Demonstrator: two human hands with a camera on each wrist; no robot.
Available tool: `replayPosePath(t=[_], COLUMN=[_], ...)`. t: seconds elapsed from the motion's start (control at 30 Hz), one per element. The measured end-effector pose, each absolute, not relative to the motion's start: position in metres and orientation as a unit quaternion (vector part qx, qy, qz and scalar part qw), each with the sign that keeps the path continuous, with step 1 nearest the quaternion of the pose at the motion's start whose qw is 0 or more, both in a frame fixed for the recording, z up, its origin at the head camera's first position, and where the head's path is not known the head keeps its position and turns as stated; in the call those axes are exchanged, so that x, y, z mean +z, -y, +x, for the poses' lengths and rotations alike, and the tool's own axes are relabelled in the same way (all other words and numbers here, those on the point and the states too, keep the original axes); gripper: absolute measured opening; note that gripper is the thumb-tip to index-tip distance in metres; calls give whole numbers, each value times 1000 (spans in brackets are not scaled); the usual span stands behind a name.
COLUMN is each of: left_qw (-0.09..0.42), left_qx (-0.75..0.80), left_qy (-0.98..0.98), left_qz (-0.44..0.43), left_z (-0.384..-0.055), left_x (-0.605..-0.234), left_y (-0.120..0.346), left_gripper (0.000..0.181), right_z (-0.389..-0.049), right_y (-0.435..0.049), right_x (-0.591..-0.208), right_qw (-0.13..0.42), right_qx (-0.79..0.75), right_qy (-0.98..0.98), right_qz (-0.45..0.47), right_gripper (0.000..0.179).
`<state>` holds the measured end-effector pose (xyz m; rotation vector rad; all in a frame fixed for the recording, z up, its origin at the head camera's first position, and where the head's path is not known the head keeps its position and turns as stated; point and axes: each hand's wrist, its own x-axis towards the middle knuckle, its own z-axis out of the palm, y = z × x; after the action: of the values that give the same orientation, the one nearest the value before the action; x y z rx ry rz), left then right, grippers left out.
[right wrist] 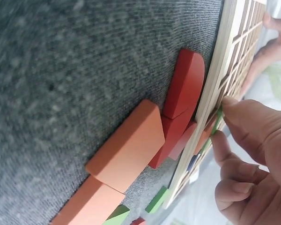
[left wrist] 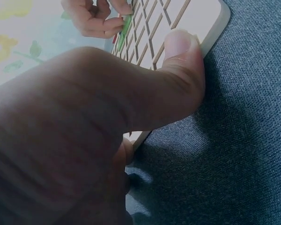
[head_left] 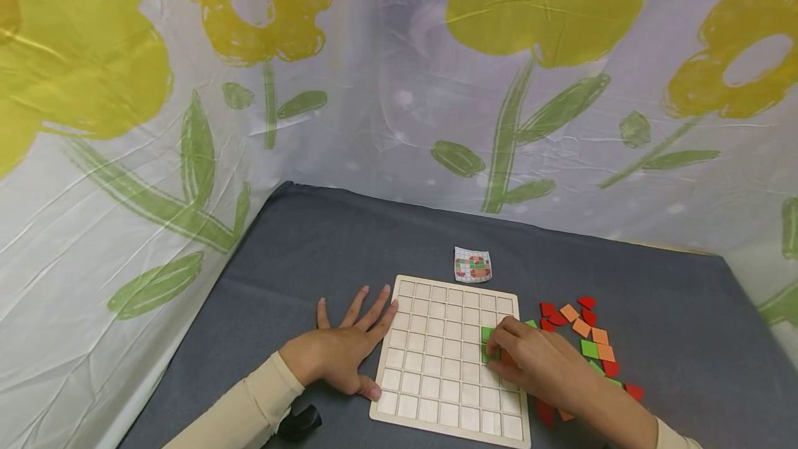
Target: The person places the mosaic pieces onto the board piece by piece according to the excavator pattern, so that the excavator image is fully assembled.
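Observation:
A pale wooden board [head_left: 433, 350] with a grid of square recesses lies on the table. My left hand [head_left: 341, 357] spreads its fingers along the board's left edge. Its thumb [left wrist: 180, 61] rests on the near left corner of the rim. Over the right columns of the grid, my right hand [head_left: 544, 360] pinches a green tile [right wrist: 218, 119] between thumb and index finger, down at the board's surface. Another green tile [head_left: 487, 333] sits in the grid just beyond the fingertips. An orange-red piece [head_left: 508, 357] shows under the hand, partly hidden.
Red, orange [head_left: 600, 336] and green [head_left: 589, 348] pieces lie scattered right of the board, some behind my right forearm. A small printed pattern card [head_left: 473, 265] lies beyond the board's far edge. A black object [head_left: 300, 424] is beside my left wrist. Flowered cloth hangs behind the table.

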<state>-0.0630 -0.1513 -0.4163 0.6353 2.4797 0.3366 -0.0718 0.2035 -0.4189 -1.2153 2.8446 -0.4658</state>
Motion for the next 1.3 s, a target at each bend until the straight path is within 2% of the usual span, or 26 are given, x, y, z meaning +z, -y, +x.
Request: replayPosePath(t=[0.53, 0.73, 0.93, 1.13, 1.3], left_qw=[276, 278, 280, 281, 282], left_qx=[124, 125, 124, 128, 127], left_qy=[-923, -922, -921, -920, -921], left_qz=[237, 238, 240, 241, 239], left_z=[-62, -63, -64, -66, -66], left_x=[-417, -416, -417, -419, -421], left_y=[151, 152, 151, 152, 152], left_gripper=[133, 133, 133, 133, 133], right_z=[-69, -69, -71, -70, -67], right_y=[-206, -222, -250, -277, -296], right_x=[-419, -411, -403, -395, -395], right_qw=[-8, -31, -49, -14, -4], right_qx=[-160, -188, -161, -126, -116], right_qy=[-907, -909, -937, -966, -972], right_qz=[-390, -372, -307, -226, -204], right_gripper=[22, 23, 25, 25, 25])
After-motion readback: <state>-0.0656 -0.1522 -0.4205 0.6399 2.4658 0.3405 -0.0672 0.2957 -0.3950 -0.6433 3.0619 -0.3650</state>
